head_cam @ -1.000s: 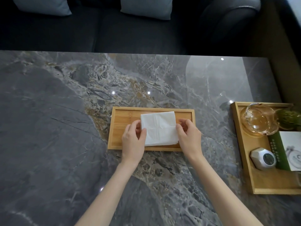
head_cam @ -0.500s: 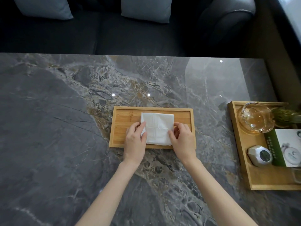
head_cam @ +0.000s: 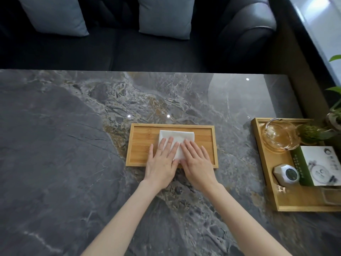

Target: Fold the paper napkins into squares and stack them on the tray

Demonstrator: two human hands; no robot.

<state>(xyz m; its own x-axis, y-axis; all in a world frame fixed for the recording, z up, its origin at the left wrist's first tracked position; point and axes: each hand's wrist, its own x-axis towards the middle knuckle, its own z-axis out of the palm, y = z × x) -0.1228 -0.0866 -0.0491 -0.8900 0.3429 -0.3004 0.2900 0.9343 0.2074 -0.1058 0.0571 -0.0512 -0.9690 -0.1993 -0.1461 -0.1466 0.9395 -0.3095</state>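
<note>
A folded white paper napkin [head_cam: 176, 138] lies inside the small bamboo tray [head_cam: 203, 135] in the middle of the marble table. My left hand [head_cam: 162, 161] lies flat, palm down, on the napkin's left half, fingers spread. Beside it, my right hand [head_cam: 196, 161] presses flat on the right half. Both hands cover the napkin's near edge and the tray's near rim. Neither hand grips anything.
A larger wooden tray [head_cam: 267, 172] at the right edge holds a glass teapot [head_cam: 278, 134], a small white hexagonal box [head_cam: 285, 172], a green-and-white booklet [head_cam: 321, 165] and a plant. A dark sofa with grey cushions [head_cam: 166, 15] runs behind the table's far edge.
My hands went from pinching the napkin's left and right edges to lying flat on top of it. The napkin now sits squarely inside the tray.
</note>
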